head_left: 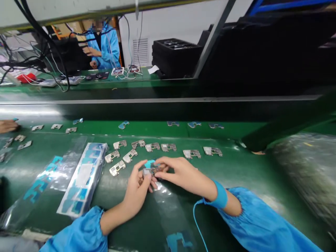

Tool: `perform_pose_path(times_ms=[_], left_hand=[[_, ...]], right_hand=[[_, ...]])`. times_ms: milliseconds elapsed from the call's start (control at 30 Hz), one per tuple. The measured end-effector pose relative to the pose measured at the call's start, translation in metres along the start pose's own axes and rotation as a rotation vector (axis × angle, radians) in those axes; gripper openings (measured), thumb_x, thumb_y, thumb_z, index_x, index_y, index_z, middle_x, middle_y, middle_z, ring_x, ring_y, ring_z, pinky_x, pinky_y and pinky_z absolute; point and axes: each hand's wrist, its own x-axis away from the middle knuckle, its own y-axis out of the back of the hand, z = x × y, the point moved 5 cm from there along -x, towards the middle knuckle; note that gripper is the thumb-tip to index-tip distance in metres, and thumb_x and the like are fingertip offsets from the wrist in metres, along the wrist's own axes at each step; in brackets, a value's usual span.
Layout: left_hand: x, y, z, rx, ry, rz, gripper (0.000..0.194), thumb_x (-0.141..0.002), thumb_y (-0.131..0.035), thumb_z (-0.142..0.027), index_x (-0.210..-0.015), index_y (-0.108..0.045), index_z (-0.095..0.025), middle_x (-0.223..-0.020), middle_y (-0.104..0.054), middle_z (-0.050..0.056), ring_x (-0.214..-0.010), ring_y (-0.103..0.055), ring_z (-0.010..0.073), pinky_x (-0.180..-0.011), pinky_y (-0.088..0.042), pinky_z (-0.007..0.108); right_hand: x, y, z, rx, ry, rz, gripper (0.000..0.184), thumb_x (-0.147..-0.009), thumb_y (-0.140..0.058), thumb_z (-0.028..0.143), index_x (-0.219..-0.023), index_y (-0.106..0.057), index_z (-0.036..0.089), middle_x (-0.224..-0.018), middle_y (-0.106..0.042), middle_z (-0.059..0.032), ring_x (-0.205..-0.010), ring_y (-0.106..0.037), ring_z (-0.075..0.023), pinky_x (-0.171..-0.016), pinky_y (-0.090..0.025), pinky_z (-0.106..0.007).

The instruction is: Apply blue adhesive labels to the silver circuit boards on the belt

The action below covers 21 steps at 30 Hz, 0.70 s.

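My left hand (138,190) and my right hand (181,173) meet over the green mat, both pinching one small metal bracket (148,171). A blue film piece (150,163) sits on top of that bracket between my fingertips. Several bare metal brackets (152,147) lie in a row just beyond my hands, with more (117,168) to the left. A blue wrist strap (219,196) with a cord circles my right wrist. Clear backing film (168,206) lies under my hands.
A sheet of blue film stickers (84,176) and a clear strip (39,183) lie at the left. Brackets with blue film (194,124) ride the belt behind. Another person's hand (7,125) is at the far left. A person in blue (103,45) works opposite. Black trays (175,54) are stacked at the back.
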Motion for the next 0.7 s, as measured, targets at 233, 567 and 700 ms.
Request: perform_pose_path(times_ms=[233, 567, 700], left_hand=[[-0.014, 0.021, -0.014, -0.183, -0.154, -0.165, 0.028, -0.102, -0.064, -0.043, -0.112, -0.073, -0.019, -0.104, -0.082, 0.01, -0.101, -0.079, 0.0254, -0.091, -0.062, 0.038], [-0.008, -0.01, -0.006, -0.845, -0.316, 0.513, 0.118, -0.09, -0.086, -0.029, -0.177, -0.005, -0.031, -0.172, -0.046, 0.018, -0.153, -0.049, 0.0405, -0.124, -0.044, 0.062], [-0.004, -0.012, -0.006, -0.841, -0.371, 0.499, 0.126, -0.095, -0.082, -0.026, -0.174, 0.015, -0.034, -0.167, -0.049, 0.02, -0.14, -0.061, 0.037, -0.119, -0.049, 0.06]], right_hand=[[0.027, -0.045, -0.028, 0.322, 0.121, -0.182, 0.031, -0.111, -0.056, 0.027, -0.133, -0.076, 0.019, -0.147, -0.074, -0.0149, -0.146, -0.058, -0.0444, -0.119, -0.039, -0.075], [0.075, -0.051, -0.016, 0.433, 0.136, -0.316, 0.043, -0.118, -0.041, 0.043, -0.126, -0.073, 0.014, -0.117, -0.083, -0.014, -0.11, -0.071, -0.0329, -0.116, -0.033, -0.061], [0.074, -0.054, -0.019, 0.42, 0.115, -0.318, 0.04, -0.119, -0.038, 0.038, -0.128, -0.071, 0.019, -0.111, -0.081, -0.0109, -0.108, -0.07, -0.0316, -0.115, -0.031, -0.061]])
